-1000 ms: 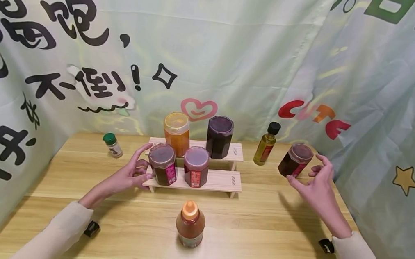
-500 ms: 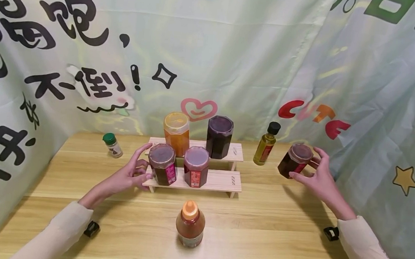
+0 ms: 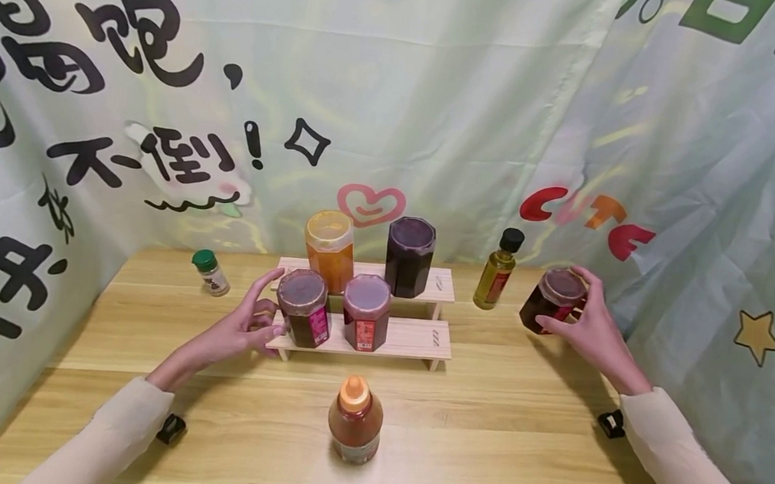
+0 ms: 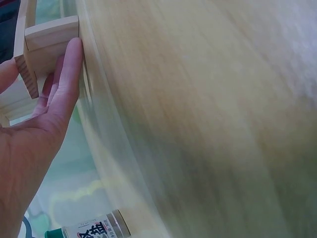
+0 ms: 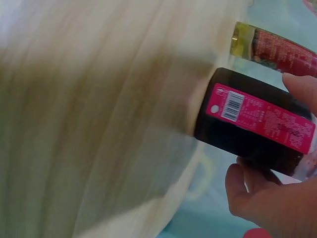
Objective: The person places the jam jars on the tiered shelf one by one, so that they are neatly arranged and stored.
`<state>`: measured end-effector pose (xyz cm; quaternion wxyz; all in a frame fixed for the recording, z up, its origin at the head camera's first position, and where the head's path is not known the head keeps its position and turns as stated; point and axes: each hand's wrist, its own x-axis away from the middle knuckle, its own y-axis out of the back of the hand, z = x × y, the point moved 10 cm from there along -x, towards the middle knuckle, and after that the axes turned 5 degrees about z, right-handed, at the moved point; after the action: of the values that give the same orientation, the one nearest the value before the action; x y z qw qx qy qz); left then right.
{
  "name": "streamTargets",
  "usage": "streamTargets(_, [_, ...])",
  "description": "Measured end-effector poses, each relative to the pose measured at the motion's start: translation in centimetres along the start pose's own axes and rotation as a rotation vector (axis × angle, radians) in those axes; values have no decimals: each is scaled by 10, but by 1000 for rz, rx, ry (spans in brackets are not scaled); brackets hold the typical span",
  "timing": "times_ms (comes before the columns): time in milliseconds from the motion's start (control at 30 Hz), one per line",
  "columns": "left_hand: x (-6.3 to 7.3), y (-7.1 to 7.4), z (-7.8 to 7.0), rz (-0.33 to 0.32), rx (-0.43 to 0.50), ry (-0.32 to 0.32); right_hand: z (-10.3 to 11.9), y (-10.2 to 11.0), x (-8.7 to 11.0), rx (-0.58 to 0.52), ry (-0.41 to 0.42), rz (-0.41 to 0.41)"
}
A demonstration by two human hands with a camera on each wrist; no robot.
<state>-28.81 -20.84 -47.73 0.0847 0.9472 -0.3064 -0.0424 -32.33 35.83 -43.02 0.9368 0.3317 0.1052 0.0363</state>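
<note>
My right hand (image 3: 594, 329) holds an octagonal jar (image 3: 548, 306) of dark contents at the table's right, thumb on its front and fingers round its far side. The right wrist view shows the jar's pink barcode label (image 5: 262, 119) between thumb and fingers. My left hand (image 3: 242, 325) grips the left end of a two-step wooden rack (image 3: 421, 337), thumb at the board's edge, fingers beneath it beside the leg (image 4: 52, 34). On the lower step stand two dark jars, a left one (image 3: 303, 311) close to my left hand and a right one (image 3: 365, 317).
The upper step bears an orange jar (image 3: 330, 252) and a dark jar (image 3: 410, 259). An oil bottle (image 3: 498, 271) stands left of the held jar. A green-capped shaker (image 3: 210, 273) is at back left, an orange-capped sauce bottle (image 3: 355, 424) in front. Cloth (image 3: 474, 126) hangs behind.
My right hand has moved in from the right and its thumb and fingers now wrap the jar, which stays in place. My left hand and the rack have not moved.
</note>
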Motion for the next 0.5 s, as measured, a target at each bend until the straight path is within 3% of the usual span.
streamTargets(500, [1,0,0,-3,1,11,-7,-1,-4,10,53,-1])
